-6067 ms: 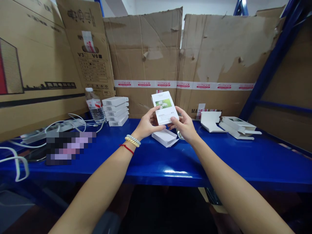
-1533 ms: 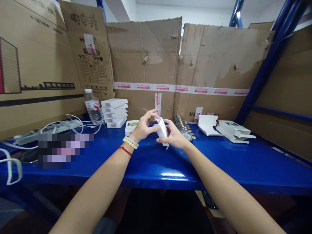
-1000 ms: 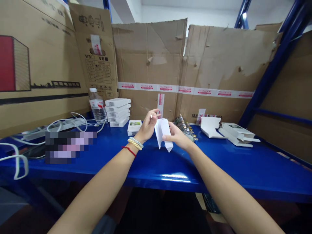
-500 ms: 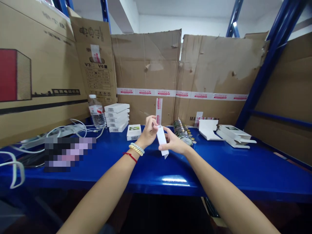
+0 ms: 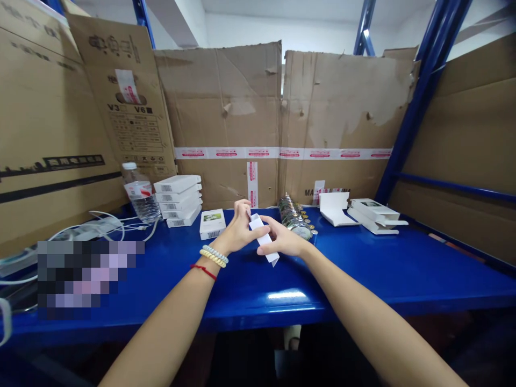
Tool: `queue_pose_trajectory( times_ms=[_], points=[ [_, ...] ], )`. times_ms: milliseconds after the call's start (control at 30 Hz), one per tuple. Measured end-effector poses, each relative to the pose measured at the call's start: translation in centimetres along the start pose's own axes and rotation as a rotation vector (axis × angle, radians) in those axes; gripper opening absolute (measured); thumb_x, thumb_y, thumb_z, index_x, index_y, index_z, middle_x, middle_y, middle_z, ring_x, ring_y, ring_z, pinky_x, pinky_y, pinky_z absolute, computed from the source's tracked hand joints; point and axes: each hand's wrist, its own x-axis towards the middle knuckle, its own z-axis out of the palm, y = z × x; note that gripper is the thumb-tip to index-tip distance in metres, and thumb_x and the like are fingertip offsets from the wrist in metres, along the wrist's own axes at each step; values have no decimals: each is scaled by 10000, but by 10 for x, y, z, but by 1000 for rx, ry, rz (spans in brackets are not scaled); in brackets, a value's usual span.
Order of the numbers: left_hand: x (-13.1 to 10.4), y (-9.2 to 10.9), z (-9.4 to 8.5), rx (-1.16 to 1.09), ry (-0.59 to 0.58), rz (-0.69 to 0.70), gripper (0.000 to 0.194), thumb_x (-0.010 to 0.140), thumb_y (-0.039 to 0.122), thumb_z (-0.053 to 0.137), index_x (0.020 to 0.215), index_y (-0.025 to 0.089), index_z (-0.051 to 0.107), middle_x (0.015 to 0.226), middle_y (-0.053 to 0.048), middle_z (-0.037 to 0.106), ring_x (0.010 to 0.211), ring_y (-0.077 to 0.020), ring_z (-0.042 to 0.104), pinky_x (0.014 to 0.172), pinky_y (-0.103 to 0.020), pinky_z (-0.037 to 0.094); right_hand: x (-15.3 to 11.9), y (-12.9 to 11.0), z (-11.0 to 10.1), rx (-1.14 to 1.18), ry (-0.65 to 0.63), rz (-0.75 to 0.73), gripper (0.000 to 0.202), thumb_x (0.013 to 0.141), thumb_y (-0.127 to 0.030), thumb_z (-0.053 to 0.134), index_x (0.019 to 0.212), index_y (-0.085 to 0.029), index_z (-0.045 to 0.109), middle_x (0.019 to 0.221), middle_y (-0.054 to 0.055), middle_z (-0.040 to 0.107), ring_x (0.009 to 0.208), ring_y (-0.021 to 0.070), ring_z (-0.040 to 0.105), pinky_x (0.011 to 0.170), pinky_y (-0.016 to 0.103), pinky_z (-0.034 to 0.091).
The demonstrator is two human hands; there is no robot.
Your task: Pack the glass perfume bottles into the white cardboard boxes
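Observation:
A small white cardboard box point(image 5: 264, 243) is held tilted above the blue shelf, between both hands. My left hand point(image 5: 242, 228) grips its far end, thumb laid along the side and fingers curled behind. My right hand point(image 5: 280, 239) is closed round the near right side, with a thumb on the face turned toward me. An end flap juts out at the lower end, and the upper end looks open. Whatever is inside the box cannot be made out. To the left lies a closed white box point(image 5: 212, 224) with a green picture on top.
Left of my hands are a stack of white boxes point(image 5: 178, 200), a water bottle point(image 5: 140, 193) and white cables point(image 5: 121, 231). A row of round metal pieces point(image 5: 297, 226) stands behind my right hand. Farther right lie open white boxes point(image 5: 377, 216). Cardboard sheets point(image 5: 226, 123) wall the back.
My left thumb has come down onto the side of the box. The box is tilted further over, and the whole view has shifted slightly to the right.

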Motion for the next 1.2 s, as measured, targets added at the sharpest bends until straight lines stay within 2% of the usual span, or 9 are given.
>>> queue_pose_trajectory(
  times_ms=[100,400,700,833,933,1033,1100,1167,1200],
  points=[
    [0,-2,0,-8,-4,23,530,657,553,684,852,241,303,1131,-80,326,1195,-274,351,1055,-476,338,1,0,3,7,-3,-3,952,532,-282,861,1336,-235,353,859,-34,542,753,141,533,672,288,459],
    [-1,2,-3,-121,1,53,481,679,494,684,912,226,360,1168,-83,356,1070,-244,445,960,-459,419,2,-2,2,129,-91,-40,856,571,-292,845,1289,-219,386,820,-37,551,708,123,524,634,262,440],
    [0,4,0,-86,39,154,476,707,463,685,934,235,335,1153,-76,372,1109,-245,458,942,-452,444,2,-1,-2,79,-40,-71,958,515,-253,867,1330,-233,364,881,-22,552,731,135,538,643,277,450],
    [-1,7,2,-56,42,204,510,673,458,722,907,232,330,1177,-99,380,1209,-282,413,976,-474,425,-1,-3,-3,98,-77,-87,934,497,-228,866,1299,-236,388,920,-17,553,765,136,547,657,271,459],
    [-2,10,4,-52,-7,190,549,647,466,754,921,230,340,1232,-116,379,1182,-274,456,967,-466,438,-2,-4,-3,112,-61,-107,854,491,-213,862,1232,-230,437,976,1,574,846,153,570,722,292,482],
    [1,8,3,-166,-27,158,707,577,583,771,1017,241,335,1349,-145,330,1146,-270,514,945,-452,459,-1,-5,-5,89,2,-126,853,481,-200,861,1226,-230,447,990,13,596,923,184,585,804,344,494],
    [5,3,-4,-227,82,77,766,602,708,675,1098,246,318,1394,-163,311,1166,-286,520,951,-455,457,0,-5,-8,83,90,-145,847,472,-214,868,1212,-234,456,1016,22,605,972,201,585,870,379,482],
    [9,-4,-17,-105,330,-130,710,709,736,537,1157,226,329,1374,-179,357,1216,-316,487,987,-482,423,0,-6,-13,101,219,-170,844,462,-240,875,1196,-239,460,1067,34,608,1022,213,579,928,403,459],
    [9,-7,-25,60,484,-290,706,718,703,558,1173,204,354,1353,-196,386,1239,-347,461,1011,-507,393,0,-7,-15,120,280,-183,846,458,-252,877,1193,-239,458,1093,42,608,1042,220,576,946,411,450]
  ],
)
